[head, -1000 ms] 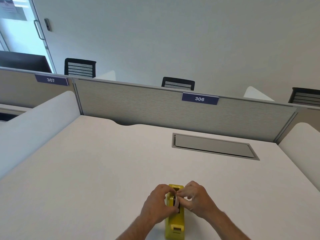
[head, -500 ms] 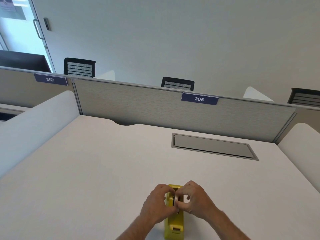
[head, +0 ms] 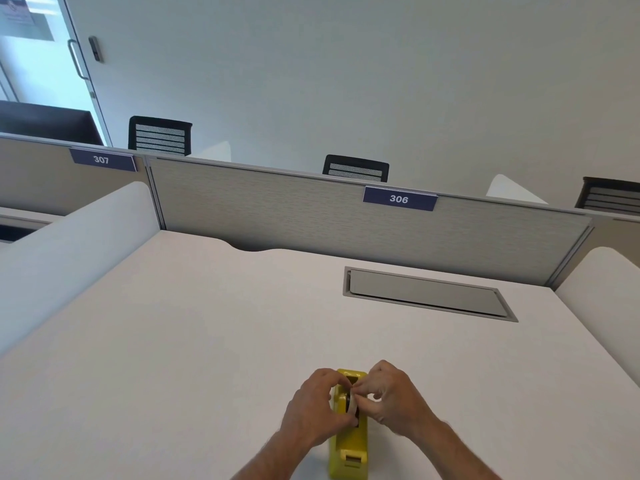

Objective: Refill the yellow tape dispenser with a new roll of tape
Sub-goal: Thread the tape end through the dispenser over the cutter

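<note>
The yellow tape dispenser (head: 350,452) stands lengthwise on the white desk near the front edge, its cutter end toward me. A roll of tape (head: 352,403) sits upright in the dispenser's slot, mostly hidden by fingers. My left hand (head: 317,407) wraps the dispenser's left side with its fingertips at the roll. From the right, my right hand (head: 389,398) pinches the roll between thumb and fingers. The two hands meet over the slot.
A grey recessed cable hatch (head: 427,294) lies in the desk at the back right. A grey partition (head: 311,216) labelled 306 closes off the rear, and white side dividers (head: 69,251) flank the desk. Black chair backs show behind the partition.
Both hands stay on the roll over the slot; the fingers have shifted slightly and the roll sits a little lower in the dispenser. The dispenser has not moved.
</note>
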Available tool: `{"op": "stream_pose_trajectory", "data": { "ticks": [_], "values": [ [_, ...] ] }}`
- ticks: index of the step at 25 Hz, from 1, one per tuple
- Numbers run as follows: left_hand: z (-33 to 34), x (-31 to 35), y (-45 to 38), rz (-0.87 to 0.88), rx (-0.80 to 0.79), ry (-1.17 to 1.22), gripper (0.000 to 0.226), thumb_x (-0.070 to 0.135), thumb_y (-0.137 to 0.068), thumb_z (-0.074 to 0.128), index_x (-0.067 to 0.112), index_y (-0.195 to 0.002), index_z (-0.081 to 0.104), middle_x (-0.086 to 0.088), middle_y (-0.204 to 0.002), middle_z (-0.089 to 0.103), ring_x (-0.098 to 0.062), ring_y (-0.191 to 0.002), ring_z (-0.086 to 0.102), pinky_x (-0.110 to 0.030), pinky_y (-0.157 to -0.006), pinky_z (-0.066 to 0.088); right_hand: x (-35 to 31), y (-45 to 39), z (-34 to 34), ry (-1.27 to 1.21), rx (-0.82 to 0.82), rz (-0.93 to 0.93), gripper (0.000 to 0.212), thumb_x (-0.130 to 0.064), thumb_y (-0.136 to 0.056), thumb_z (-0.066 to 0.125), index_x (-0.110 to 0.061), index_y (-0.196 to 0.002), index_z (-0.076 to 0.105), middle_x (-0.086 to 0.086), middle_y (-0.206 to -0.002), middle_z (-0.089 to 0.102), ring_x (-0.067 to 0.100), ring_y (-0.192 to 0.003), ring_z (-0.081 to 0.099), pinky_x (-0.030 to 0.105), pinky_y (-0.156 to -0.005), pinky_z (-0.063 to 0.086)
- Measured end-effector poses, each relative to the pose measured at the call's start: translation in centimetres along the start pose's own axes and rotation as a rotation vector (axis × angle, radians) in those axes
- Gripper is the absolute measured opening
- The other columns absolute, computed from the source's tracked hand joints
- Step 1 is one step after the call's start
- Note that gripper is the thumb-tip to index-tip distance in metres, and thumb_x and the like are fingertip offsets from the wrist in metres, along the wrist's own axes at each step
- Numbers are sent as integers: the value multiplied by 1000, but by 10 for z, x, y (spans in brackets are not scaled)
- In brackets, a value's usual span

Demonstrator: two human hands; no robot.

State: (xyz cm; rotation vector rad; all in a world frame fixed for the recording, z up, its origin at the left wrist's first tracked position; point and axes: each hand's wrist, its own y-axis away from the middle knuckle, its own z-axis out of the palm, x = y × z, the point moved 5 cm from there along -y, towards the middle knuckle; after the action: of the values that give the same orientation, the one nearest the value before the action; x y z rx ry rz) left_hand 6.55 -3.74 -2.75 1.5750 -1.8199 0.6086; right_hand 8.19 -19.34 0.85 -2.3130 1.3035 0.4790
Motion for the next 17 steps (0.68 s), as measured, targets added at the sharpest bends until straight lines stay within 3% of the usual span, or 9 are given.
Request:
{"op": "stream_pose_trajectory", "data": {
  "ticks": [8, 11, 17],
  "values": [
    [0, 1, 0, 3, 7, 2, 55, 60, -61, 79, 47, -109, 56, 29, -121, 43, -5, -102, 55, -19, -85, 52, 1, -2, 3, 18, -39, 0, 22, -43, -72, 68, -33, -90, 74, -24, -84, 71, 4, -92, 51, 18, -65, 49],
    [-2, 1, 0, 10, 15, -3, 53, 59, -63, 80, 46, -109, 56, 26, -125, 47, -5, -102, 55, -19, -84, 52, -1, -1, 4, 19, -56, -26, 17, -41, -75, 67, -31, -88, 74, -21, -82, 72, 5, -89, 49, 21, -66, 50],
    [0, 1, 0, -17, 1, -29, 55, 56, -62, 84, 47, -107, 54, 22, -130, 48, -9, -106, 55, -26, -90, 54, 3, -5, 2, -40, -32, 21, 18, -40, -82, 65, -43, -98, 74, -44, -79, 65, 1, -93, 54, 19, -70, 51]
  ]
}}
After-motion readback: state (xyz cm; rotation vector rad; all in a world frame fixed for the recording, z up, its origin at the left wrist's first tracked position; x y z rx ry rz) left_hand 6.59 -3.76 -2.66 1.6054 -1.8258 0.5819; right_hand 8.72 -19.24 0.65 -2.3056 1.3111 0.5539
